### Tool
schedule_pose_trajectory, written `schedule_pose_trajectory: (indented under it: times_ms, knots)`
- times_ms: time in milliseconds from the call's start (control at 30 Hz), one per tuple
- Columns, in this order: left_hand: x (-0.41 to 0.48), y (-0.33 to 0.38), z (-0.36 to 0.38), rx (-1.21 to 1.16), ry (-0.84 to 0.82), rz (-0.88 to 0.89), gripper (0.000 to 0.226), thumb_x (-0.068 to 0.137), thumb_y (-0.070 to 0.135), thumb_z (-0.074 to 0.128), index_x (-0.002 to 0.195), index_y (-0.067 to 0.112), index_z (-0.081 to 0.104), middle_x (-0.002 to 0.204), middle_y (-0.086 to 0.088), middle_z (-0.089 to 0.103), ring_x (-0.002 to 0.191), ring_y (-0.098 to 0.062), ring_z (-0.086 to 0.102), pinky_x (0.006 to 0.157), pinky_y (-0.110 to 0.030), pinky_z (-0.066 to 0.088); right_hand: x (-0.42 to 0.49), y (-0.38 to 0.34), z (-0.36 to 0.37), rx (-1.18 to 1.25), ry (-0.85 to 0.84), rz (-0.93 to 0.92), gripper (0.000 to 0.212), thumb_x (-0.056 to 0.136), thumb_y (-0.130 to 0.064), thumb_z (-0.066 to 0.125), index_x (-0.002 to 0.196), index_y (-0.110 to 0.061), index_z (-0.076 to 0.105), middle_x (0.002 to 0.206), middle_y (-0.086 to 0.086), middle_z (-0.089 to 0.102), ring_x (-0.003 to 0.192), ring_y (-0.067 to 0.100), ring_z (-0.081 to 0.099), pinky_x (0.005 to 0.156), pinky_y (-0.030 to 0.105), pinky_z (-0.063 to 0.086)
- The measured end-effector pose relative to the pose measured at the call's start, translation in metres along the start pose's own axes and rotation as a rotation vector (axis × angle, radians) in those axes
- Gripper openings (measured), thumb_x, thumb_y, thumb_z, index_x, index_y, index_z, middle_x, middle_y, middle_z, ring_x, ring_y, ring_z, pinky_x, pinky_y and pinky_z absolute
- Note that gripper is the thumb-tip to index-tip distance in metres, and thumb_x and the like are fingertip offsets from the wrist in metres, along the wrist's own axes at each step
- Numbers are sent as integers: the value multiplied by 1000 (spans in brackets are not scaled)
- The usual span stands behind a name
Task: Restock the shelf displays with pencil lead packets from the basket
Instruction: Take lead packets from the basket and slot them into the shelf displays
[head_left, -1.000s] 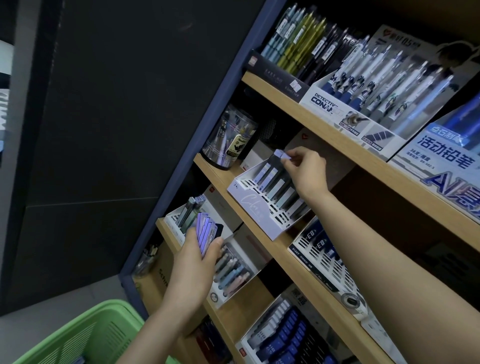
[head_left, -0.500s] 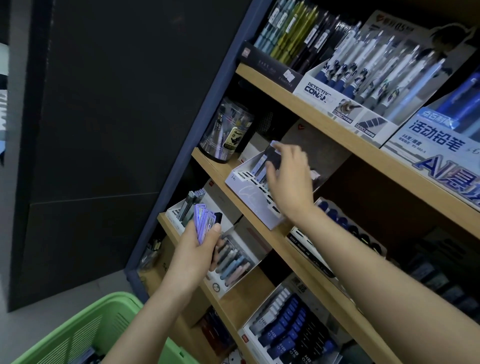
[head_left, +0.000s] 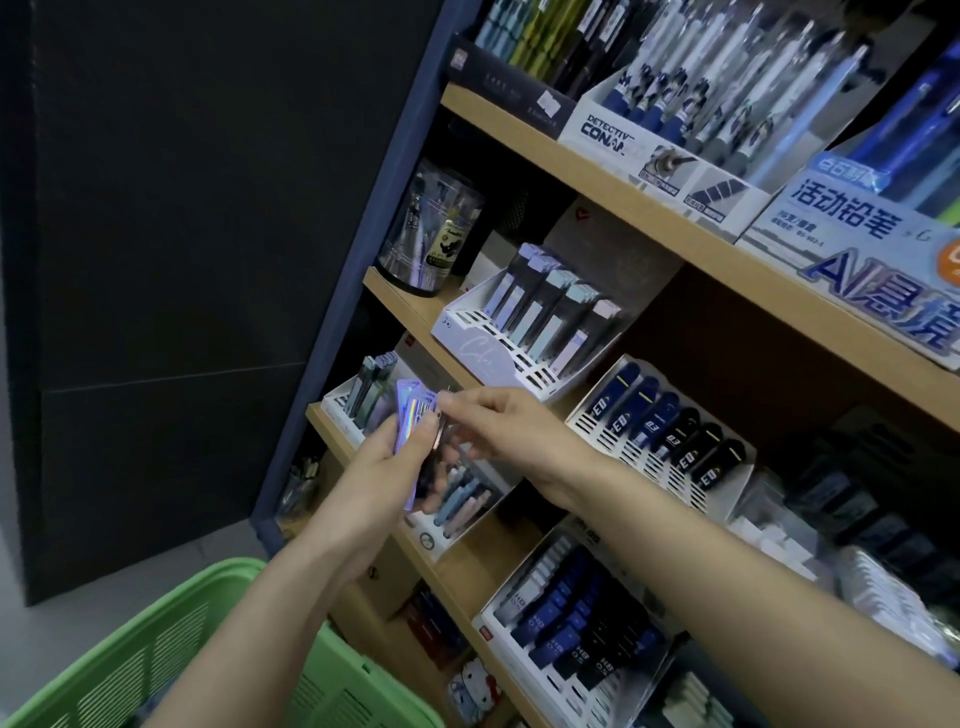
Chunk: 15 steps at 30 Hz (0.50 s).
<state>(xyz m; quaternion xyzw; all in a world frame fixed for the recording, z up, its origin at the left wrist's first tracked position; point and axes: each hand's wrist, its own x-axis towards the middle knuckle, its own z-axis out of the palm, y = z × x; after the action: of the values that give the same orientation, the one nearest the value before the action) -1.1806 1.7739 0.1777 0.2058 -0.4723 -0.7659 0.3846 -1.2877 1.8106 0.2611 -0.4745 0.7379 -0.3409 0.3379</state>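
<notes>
Wooden shelves (head_left: 675, 231) crowded with pen and lead displays fill the wall ahead. In front of them the left hand (head_left: 384, 467) grips a small fan of lilac, holographic lead packets (head_left: 410, 415), held upright so their tops stay free. The right hand (head_left: 493, 421) pinches the top edge of one, apparently to peel it from the bunch. Just above stands the white display box (head_left: 488, 364), its slots partly filled, the likely destination. The green basket (head_left: 171, 639) sits low at the left, within easy reach.

2 hands (left hand (head_left: 382, 467), right hand (head_left: 493, 421)), 1 green basket (head_left: 119, 639)
</notes>
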Motion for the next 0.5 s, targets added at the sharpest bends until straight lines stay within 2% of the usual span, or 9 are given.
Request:
schedule_pose_trajectory:
  times_ms: [33,100,133,167,200,233,300,433,500]
  knots:
    - [-2,-1,1,0,4,-13,25,100,31,39,104,17,59,65,9,61,52,-6,52,49,-21,43,0,2,0,74,54,-10,24,96,-29,55,95,-5,58,73,7,69,67,17,66,67,17,54]
    - [-5,-5,3,9,50,-37,17,100,29,41,101,25,57,69,10,65,54,-4,59,50,-20,49,-1,9,-2,106,204,-51,32,92,-40,58,94,-10,48,97,23,68,89,37,68,86,43,56]
    - [-6,-8,4,22,76,-49,14,100,28,42,99,25,56,74,7,65,54,-5,59,49,-19,50,-2,13,-3,61,241,-78,38,88,-45,59,93,-10,47,101,26,66,93,42,65,87,54,52]
    - [-6,-10,5,44,97,-56,13,99,28,43,99,23,56,78,4,65,53,-5,58,48,-19,49,-6,16,-5,37,242,-98,40,88,-46,60,96,-8,48,94,22,66,88,43,65,84,56,52]
    - [-7,-13,5,65,110,-58,14,99,27,43,98,20,56,80,1,64,51,-6,54,46,-19,45,-10,19,-7,30,224,-111,38,91,-41,59,100,-4,50,83,15,64,76,39,66,77,51,56]
    - [-7,-15,6,79,117,-54,16,99,27,44,96,16,55,78,-1,62,49,-5,49,45,-18,41,-14,21,-9,45,194,-106,34,94,-34,57,104,-2,51,73,8,62,63,30,65,63,40,58]
    - [-7,-14,11,76,113,-43,19,99,25,45,89,11,53,75,-5,55,46,-4,40,41,-15,32,-27,28,-12,1,141,-101,25,94,-27,58,104,-4,58,66,0,62,49,13,58,44,25,49]
    - [-9,-11,18,44,62,-64,20,99,26,46,88,10,51,69,-5,42,44,-4,33,38,-14,26,-42,40,-11,-159,106,-155,5,90,-24,64,90,-18,64,66,-5,60,42,1,52,40,13,41]
    - [-15,-13,25,68,17,-86,21,98,28,48,88,9,52,60,0,40,43,-4,32,38,-14,27,-52,44,-12,-204,125,-167,11,86,-23,69,94,-16,65,69,-4,58,43,-1,52,43,12,41]
